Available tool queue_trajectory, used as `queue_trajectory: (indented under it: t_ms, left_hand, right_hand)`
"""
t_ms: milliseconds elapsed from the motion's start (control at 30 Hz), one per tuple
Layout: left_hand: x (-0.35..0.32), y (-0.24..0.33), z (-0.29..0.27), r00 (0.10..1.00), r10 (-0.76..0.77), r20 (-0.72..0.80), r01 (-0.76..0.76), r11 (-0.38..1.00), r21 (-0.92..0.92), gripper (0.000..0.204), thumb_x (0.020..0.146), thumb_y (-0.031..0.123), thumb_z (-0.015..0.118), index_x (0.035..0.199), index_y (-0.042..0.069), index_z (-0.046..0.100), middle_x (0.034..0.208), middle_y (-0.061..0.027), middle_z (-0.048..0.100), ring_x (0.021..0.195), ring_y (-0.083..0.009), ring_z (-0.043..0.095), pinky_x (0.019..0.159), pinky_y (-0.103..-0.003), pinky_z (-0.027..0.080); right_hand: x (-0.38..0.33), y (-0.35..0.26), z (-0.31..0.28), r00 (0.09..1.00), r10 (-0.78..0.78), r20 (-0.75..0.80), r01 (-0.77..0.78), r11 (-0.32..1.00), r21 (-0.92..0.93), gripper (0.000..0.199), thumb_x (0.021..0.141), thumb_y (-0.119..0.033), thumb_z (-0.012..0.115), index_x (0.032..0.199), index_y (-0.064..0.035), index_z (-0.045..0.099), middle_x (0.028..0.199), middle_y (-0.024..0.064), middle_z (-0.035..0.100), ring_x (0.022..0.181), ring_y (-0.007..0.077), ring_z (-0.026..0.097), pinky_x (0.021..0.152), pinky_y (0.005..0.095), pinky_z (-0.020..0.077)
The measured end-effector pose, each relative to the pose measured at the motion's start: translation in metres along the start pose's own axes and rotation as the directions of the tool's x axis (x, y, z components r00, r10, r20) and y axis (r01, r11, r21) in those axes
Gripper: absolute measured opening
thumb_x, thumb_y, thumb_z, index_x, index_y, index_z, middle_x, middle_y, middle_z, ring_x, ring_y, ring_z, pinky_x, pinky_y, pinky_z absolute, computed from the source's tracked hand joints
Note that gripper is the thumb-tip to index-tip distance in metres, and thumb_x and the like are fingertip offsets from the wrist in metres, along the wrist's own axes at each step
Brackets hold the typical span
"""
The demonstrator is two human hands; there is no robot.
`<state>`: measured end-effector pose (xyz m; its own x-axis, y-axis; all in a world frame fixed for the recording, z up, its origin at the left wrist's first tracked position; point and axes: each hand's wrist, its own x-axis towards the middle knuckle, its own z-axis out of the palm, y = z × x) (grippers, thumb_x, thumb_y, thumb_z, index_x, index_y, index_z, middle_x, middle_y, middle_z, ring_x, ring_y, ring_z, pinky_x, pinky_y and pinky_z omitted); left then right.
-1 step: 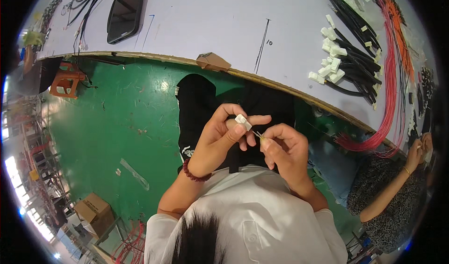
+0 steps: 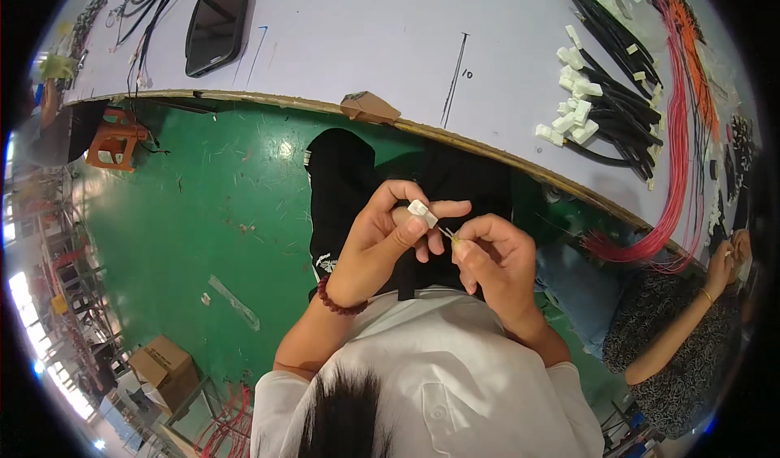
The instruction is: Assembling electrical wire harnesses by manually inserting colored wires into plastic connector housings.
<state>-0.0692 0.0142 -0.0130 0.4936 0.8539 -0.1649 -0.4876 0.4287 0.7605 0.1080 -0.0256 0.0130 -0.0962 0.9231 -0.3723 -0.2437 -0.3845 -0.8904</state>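
Observation:
Above my lap, my left hand [image 2: 378, 243] pinches a small white plastic connector [image 2: 421, 211] between thumb and fingers. Close beside it on the right, my right hand [image 2: 497, 265] grips thin wires [image 2: 449, 234] between thumb and forefinger. Their short tips stick out toward the connector. Whether any tip touches the connector is too small to tell, and my right fingers hide the rest of the wires.
Ahead is a white table [image 2: 349, 44] bearing a black phone [image 2: 219, 23], black cables with white connectors [image 2: 581, 109] and red wires [image 2: 674, 174]. Brown cardboard [image 2: 370, 107] lies at its edge. A co-worker's arm [image 2: 674, 336] is at right; an orange stool [image 2: 114, 140] stands left.

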Motion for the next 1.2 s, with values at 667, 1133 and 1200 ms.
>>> queue_trajectory:
  t_ms: [667, 1133, 1200]
  left_hand:
    - [0.006, -0.006, -0.002, 0.945, 0.324, 0.054, -0.316, 0.854, 0.413, 0.022, 0.083, 0.008, 0.07, 0.102, -0.001, 0.063, 0.092, -0.011, 0.064, 0.086, -0.0183, 0.059, 0.074, -0.029, 0.049]
    - [0.006, 0.014, 0.009, 0.971, 0.24, -0.001, -0.209, 0.847, 0.489, 0.012, 0.08, 0.007, 0.071, 0.085, -0.004, 0.066, 0.087, -0.012, 0.067, 0.081, -0.0188, 0.063, 0.073, -0.029, 0.05]
    - [0.008, 0.015, 0.012, 0.949, 0.314, 0.002, -0.275, 0.828, 0.489, 0.013, 0.081, 0.007, 0.071, 0.084, -0.003, 0.065, 0.088, -0.0121, 0.066, 0.082, -0.0184, 0.063, 0.073, -0.029, 0.05]
  right_hand:
    - [0.004, -0.005, 0.0, 0.994, 0.076, 0.078, -0.082, 0.993, 0.085, 0.008, 0.088, -0.005, 0.062, 0.087, 0.0022, 0.059, 0.075, 0.0037, 0.06, 0.05, 0.0026, 0.049, 0.042, 0.0182, 0.0383]
    - [0.012, -0.03, -0.006, 0.98, 0.051, 0.193, -0.033, 0.995, -0.094, 0.009, 0.088, -0.006, 0.061, 0.089, 0.0027, 0.058, 0.077, 0.0066, 0.06, 0.057, 0.0072, 0.055, 0.051, 0.0199, 0.0447]
    - [0.012, -0.035, -0.001, 0.988, -0.053, 0.142, 0.071, 0.99, -0.126, 0.011, 0.089, -0.007, 0.061, 0.09, 0.0027, 0.058, 0.081, 0.0056, 0.059, 0.062, 0.0075, 0.056, 0.053, 0.0195, 0.0445]
